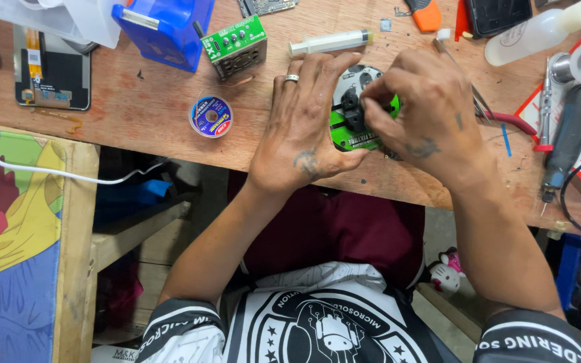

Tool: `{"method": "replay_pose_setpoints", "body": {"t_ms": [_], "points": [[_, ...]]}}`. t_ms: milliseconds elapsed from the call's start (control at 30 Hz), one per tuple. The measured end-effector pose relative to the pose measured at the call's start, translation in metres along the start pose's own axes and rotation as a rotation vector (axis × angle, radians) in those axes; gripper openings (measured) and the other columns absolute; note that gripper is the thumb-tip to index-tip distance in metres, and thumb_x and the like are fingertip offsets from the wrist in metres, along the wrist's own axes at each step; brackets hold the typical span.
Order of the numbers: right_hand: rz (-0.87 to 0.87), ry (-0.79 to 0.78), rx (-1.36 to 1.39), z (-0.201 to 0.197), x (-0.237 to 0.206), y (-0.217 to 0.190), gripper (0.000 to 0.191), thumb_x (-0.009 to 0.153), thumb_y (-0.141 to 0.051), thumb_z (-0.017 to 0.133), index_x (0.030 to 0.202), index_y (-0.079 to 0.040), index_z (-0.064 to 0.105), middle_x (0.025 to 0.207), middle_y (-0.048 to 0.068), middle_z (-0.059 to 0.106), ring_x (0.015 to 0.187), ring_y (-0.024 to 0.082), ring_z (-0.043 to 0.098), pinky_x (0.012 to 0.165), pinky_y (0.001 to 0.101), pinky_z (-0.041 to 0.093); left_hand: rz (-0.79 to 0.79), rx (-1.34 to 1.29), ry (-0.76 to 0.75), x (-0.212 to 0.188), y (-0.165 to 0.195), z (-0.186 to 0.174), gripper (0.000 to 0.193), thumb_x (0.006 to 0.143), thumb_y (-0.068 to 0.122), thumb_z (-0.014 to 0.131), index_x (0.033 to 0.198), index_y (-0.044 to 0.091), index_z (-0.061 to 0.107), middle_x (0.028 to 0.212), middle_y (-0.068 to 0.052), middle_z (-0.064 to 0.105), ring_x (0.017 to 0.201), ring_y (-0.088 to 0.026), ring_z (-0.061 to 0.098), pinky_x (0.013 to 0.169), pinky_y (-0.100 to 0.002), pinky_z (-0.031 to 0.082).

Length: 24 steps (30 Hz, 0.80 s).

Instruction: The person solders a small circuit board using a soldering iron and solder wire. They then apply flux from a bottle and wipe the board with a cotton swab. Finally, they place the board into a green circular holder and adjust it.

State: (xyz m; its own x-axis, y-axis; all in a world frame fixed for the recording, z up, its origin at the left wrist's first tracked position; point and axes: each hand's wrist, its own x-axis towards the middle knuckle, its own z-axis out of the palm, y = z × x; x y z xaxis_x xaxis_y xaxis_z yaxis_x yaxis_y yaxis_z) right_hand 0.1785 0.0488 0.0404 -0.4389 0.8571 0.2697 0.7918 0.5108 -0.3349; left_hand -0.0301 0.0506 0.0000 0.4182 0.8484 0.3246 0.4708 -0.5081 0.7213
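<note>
Round fixture: green-and-grey disc (352, 131) near the front edge of the wooden tabletop (142, 114).
Left hand (304, 128): fingers spread flat, steadying the disc.
Right hand (425, 114): fingertips pinched on the disc's black clamp.
Labels: blue-labelled round reel (211, 116) left; green labelled box (235, 46) behind; syringe (331, 42) beyond.

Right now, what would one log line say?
left hand steadies round green fixture | right hand pinches its black clamp | syringe behind
</note>
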Motion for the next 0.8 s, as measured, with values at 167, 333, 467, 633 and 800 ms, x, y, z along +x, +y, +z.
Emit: {"method": "replay_pose_setpoints", "body": {"t_ms": [167,333,467,633,800], "points": [[0.081,0.042,0.077,-0.017,0.004,-0.003,0.006,0.093,-0.006,0.079,0.094,-0.001,0.075,0.086,0.011,0.061,0.079,0.024,0.06,0.072,0.0367,0.048,-0.007,-0.026,0.005,-0.001,0.001,0.0,0.105,0.071,0.065,0.082,0.152,0.012,0.04,0.141,-0.011,0.05,0.133,-0.032,0.048,0.116,-0.052,0.039],[0.032,0.016,0.003,-0.035,-0.003,-0.004,0.01,0.09,-0.005,0.081,0.093,0.002,0.075,0.083,0.013,0.058,0.079,0.027,0.058,0.07,0.0384,0.046,0.003,-0.046,0.022,-0.003,0.0,0.001,0.105,0.071,0.063,0.082,0.152,0.012,0.041,0.142,-0.01,0.05,0.138,-0.032,0.049,0.117,-0.052,0.037],[-0.016,0.02,0.026,-0.023,-0.01,-0.009,0.008,0.092,-0.005,0.079,0.096,0.0,0.074,0.088,0.01,0.061,0.083,0.025,0.061,0.073,0.0376,0.047,0.009,-0.038,0.019,-0.002,0.0,0.001,0.105,0.072,0.064,0.081,0.153,0.012,0.041,0.139,-0.009,0.05,0.135,-0.03,0.049,0.118,-0.051,0.037],[-0.024,0.054,-0.121,0.001,-0.008,-0.007,0.009,0.093,-0.01,0.081,0.091,-0.005,0.074,0.086,0.009,0.06,0.086,0.024,0.061,0.081,0.0398,0.049,-0.003,-0.033,0.028,-0.002,0.001,0.001,0.107,0.067,0.066,0.082,0.151,0.012,0.041,0.141,-0.01,0.05,0.137,-0.032,0.048,0.118,-0.053,0.036],[0.02,0.083,-0.028,-0.007,-0.016,0.004,0.009,0.097,-0.01,0.08,0.094,-0.004,0.073,0.089,0.009,0.061,0.086,0.023,0.061,0.078,0.0383,0.049,-0.07,-0.026,-0.018,-0.001,0.002,0.003,0.104,0.072,0.064,0.081,0.154,0.013,0.04,0.143,-0.009,0.051,0.137,-0.029,0.051,0.117,-0.054,0.036]]}}
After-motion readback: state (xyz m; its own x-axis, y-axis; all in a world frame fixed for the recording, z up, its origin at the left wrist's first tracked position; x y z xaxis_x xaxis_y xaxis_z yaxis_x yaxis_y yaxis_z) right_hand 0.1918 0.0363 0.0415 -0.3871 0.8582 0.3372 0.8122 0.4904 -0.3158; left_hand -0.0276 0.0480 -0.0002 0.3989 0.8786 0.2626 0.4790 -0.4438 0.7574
